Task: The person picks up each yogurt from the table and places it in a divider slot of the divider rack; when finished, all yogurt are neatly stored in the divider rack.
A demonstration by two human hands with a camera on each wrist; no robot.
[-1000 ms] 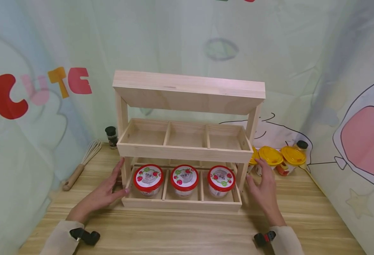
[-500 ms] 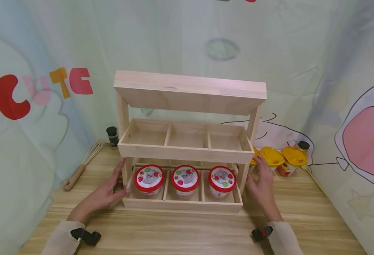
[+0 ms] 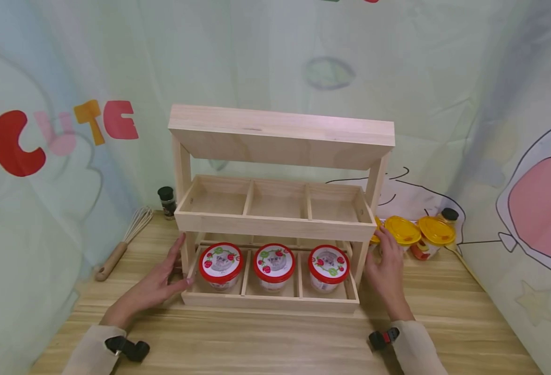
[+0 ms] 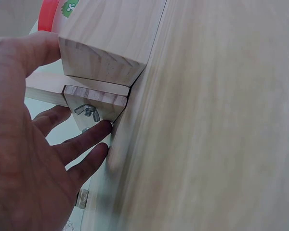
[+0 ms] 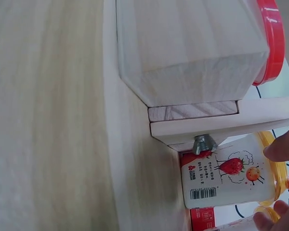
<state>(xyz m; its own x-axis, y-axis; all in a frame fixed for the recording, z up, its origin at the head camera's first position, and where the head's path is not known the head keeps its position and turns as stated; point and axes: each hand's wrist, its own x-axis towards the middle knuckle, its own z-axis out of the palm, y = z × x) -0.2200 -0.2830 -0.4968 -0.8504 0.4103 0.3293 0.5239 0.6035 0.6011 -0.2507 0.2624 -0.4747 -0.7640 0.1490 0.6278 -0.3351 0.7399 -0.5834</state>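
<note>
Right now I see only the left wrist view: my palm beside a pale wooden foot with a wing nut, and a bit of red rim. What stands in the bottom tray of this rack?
Observer: Three round tubs with red strawberry-print lids, one in each compartment of the pale wooden rack.
Operator: Is the upper tray filled too?
Observer: No, its three compartments hold nothing.
Operator: Where is the right hand?
Observer: Beside the rack's right post, fingers relaxed, fingertips close to the yellow-lidded cups that stand behind the rack. Whether they touch a cup, I cannot tell.
</note>
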